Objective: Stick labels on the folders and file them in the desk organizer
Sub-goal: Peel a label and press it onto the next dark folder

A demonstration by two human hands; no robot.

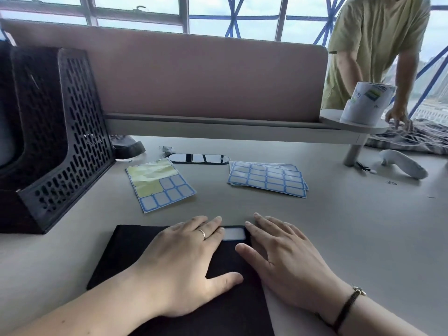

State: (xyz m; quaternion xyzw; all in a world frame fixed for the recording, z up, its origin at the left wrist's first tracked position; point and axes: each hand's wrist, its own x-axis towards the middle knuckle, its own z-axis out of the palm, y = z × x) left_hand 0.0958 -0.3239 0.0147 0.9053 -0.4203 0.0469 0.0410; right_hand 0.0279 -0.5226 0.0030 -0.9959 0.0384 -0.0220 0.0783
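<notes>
Both hands flat: left hand [184,260] & right hand [286,258] pressing label [234,234] on black folder [121,258]; organizer [72,141] contents unclear.

Black folder [135,258], blue-bordered, seemingly white label [234,234].

A pale grey desk [339,226] is carrying a black folder [126,253], a black perforated organizer [72,146], a partly peeled blue-bordered label sheet [160,184], stacked full label sheets [266,178], a dark phone [198,158] and a white controller [402,163].
</notes>
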